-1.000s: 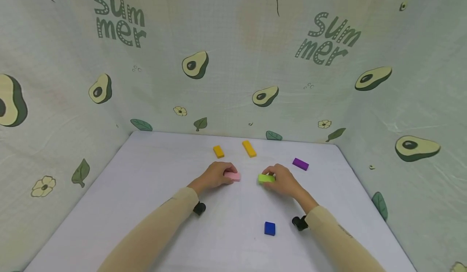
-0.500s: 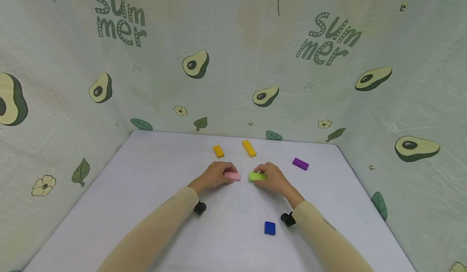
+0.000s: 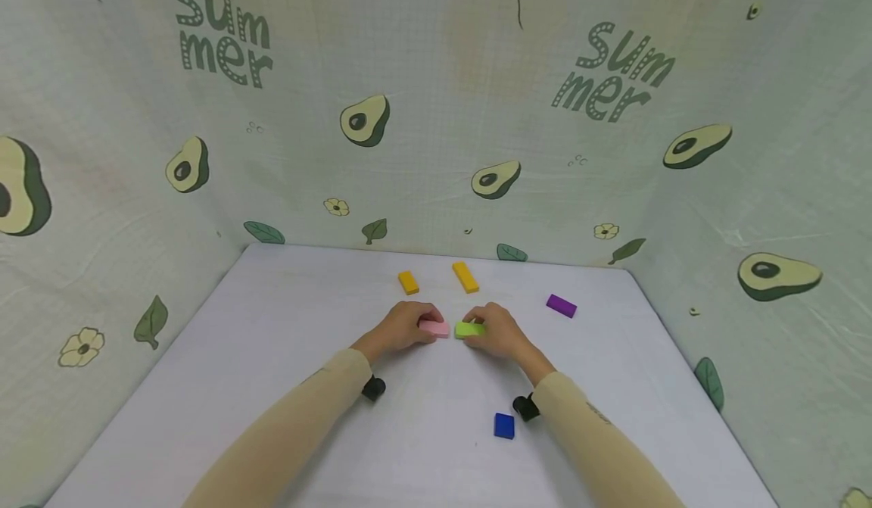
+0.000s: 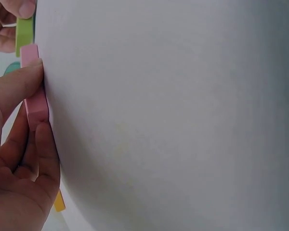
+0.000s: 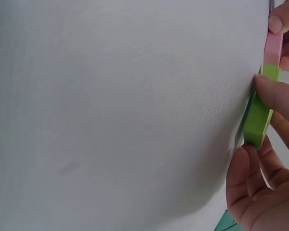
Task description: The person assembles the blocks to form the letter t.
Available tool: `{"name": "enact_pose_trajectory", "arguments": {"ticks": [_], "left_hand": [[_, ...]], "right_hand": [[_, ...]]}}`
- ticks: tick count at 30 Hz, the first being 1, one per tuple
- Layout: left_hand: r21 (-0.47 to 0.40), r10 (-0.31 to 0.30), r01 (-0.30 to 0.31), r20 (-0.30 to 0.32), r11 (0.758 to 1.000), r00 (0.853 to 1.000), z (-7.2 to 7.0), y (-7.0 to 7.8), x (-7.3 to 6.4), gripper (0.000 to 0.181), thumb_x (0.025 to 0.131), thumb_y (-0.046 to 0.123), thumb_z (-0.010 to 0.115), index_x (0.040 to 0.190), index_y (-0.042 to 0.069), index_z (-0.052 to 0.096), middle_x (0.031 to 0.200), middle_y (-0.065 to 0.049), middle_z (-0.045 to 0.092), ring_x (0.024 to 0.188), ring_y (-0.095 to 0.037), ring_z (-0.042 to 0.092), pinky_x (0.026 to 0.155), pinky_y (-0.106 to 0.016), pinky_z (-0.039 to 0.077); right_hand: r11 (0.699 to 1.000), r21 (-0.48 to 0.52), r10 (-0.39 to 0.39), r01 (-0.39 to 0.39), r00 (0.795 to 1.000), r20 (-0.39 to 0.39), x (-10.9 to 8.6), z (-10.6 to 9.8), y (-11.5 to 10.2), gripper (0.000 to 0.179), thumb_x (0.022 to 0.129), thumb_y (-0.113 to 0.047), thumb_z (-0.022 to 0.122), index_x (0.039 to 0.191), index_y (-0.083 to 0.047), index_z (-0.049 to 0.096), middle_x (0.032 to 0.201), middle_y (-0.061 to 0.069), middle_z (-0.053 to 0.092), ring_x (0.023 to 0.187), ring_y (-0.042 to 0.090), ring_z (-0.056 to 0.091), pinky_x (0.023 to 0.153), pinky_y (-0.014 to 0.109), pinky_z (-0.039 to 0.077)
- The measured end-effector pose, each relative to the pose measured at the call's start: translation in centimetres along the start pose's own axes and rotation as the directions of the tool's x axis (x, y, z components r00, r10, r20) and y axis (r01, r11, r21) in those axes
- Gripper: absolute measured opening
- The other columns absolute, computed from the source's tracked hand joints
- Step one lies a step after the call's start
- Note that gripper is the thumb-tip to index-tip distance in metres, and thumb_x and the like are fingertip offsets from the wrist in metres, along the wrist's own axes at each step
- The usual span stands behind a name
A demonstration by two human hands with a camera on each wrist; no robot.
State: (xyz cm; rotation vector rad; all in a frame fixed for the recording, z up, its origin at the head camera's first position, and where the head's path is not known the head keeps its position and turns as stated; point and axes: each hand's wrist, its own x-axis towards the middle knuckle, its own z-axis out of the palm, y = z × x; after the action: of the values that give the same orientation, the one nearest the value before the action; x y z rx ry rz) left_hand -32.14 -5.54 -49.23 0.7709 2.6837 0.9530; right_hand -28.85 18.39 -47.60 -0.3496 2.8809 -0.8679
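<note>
My left hand (image 3: 405,325) pinches a pink block (image 3: 436,329) on the white table, its thumb along the near side as the left wrist view shows. Just to the right, my right hand (image 3: 501,331) holds a light green block (image 3: 468,330) between thumb and fingers. In the head view a narrow gap separates the two blocks, which lie end to end in one line. The right wrist view has the green block (image 5: 258,115) overlapping the pink block (image 5: 272,49), so contact cannot be told from there.
Beyond the hands lie a short yellow block (image 3: 409,282) and a longer yellow block (image 3: 465,277). A purple block (image 3: 562,306) is at the right, and a blue block (image 3: 504,426) sits nearer, by the right wrist. Patterned cloth (image 3: 436,213) hangs behind the white table (image 3: 300,281).
My right hand has slid left with the green block, bringing it close to the pink one. My left hand and the pink block have stayed in place.
</note>
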Motion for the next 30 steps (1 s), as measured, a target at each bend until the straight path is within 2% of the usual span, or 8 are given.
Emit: {"name": "enact_pose_trajectory", "arguments": {"ticks": [30], "left_hand": [[0.009,0.002,-0.002,-0.013,1.0,1.0,0.15,-0.23,0.25,0.025,0.094,0.017,0.084,0.117,0.02,0.074,0.11,0.006,0.072,0.099,-0.014,0.059,0.096,-0.036,0.051]], "right_hand": [[1.0,0.015,0.004,-0.004,0.999,0.036,0.83,0.78,-0.56,0.029,0.093,-0.019,0.085,0.12,-0.014,0.076,0.106,0.004,0.064,0.097,0.021,0.058,0.092,0.042,0.054]]}}
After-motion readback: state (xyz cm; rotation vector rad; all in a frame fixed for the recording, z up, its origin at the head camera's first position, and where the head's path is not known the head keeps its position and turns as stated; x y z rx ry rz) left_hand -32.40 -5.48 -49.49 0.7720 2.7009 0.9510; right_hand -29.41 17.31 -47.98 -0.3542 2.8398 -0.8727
